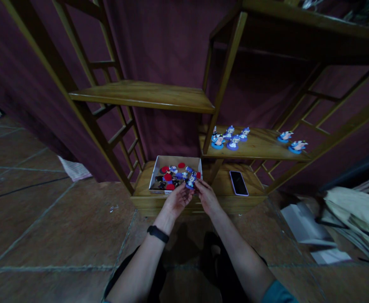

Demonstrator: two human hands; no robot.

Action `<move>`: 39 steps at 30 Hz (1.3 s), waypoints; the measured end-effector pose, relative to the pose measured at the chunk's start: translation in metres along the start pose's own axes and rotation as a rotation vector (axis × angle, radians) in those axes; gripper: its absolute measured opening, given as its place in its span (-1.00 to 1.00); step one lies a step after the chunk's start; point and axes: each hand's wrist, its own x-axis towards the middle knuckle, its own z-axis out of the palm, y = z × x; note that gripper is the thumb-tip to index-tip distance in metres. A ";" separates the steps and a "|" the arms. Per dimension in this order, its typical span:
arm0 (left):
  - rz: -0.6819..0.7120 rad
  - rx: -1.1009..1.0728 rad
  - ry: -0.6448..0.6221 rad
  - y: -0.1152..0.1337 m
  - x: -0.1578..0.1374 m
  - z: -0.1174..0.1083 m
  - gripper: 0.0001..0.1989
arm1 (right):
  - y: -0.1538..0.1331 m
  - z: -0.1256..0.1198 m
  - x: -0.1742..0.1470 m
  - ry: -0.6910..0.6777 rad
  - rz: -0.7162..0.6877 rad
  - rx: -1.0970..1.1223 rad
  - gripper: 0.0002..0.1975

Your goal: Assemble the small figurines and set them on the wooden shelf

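Note:
Between the fingers of both hands is a small blue-and-white figurine [191, 181], held above the front right corner of a cardboard box [178, 160]. My left hand [178, 199] grips it from the left, and my right hand [206, 195] closes on its right side. The box holds several figurines with blue, black and red parts, lying jumbled. A red disc [181, 165] lies near its back wall. On the shelf to the right, several purple-and-white figurines [233, 142] stand beside a pink-and-blue figurine [217, 142].
The wooden display shelf [143, 93] has uprights and lattice sides around the box. Two more pink-and-blue figurines [297, 146] stand farther right. A phone [238, 183] lies on the bottom board. Bags [354, 210] and a white box [307, 223] are on the floor at right.

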 end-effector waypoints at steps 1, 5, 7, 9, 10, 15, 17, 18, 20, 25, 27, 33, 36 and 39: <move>-0.008 -0.008 -0.007 0.000 0.000 0.000 -0.80 | 0.000 0.000 0.000 -0.002 0.003 0.008 -0.71; -0.027 -0.034 -0.037 0.000 -0.001 0.001 -0.82 | 0.001 0.000 0.001 -0.014 0.026 0.062 -0.75; -0.021 -0.042 -0.053 -0.001 -0.001 0.001 -0.83 | 0.000 0.000 0.000 -0.012 0.037 0.097 -0.77; -0.008 -0.046 -0.066 -0.001 -0.001 0.001 -0.85 | -0.001 0.000 0.000 -0.008 0.049 0.117 -0.79; -0.001 -0.046 -0.072 -0.002 -0.001 0.000 -0.85 | -0.002 0.000 0.000 -0.008 0.055 0.116 -0.79; 0.033 -0.042 -0.098 -0.005 0.000 -0.002 -0.86 | -0.001 -0.002 0.001 -0.003 0.074 0.076 -0.79; 0.057 -0.040 -0.106 -0.006 0.000 -0.002 -0.85 | 0.001 -0.004 0.003 -0.009 0.073 0.080 -0.79; 0.069 -0.038 -0.110 -0.006 0.000 -0.002 -0.85 | 0.001 -0.004 0.003 -0.017 0.073 0.085 -0.80; 0.095 -0.030 -0.109 -0.007 0.001 -0.002 -0.83 | 0.002 -0.005 0.003 -0.031 0.073 0.092 -0.80; 0.144 0.010 -0.102 -0.009 0.003 -0.001 -0.74 | 0.001 -0.004 0.002 -0.037 0.084 0.072 -0.76; 0.167 0.021 -0.100 -0.010 0.003 -0.001 -0.72 | 0.000 -0.004 0.001 -0.040 0.087 0.071 -0.76; 0.211 0.058 -0.078 -0.011 0.000 0.002 -0.68 | 0.001 -0.004 0.001 -0.059 0.081 0.077 -0.77; 0.235 0.076 -0.080 -0.011 0.001 0.003 -0.64 | 0.001 -0.003 0.001 -0.048 0.082 0.059 -0.74; 0.242 0.100 -0.098 -0.011 0.002 0.002 -0.59 | 0.000 -0.002 0.000 -0.061 0.070 0.047 -0.71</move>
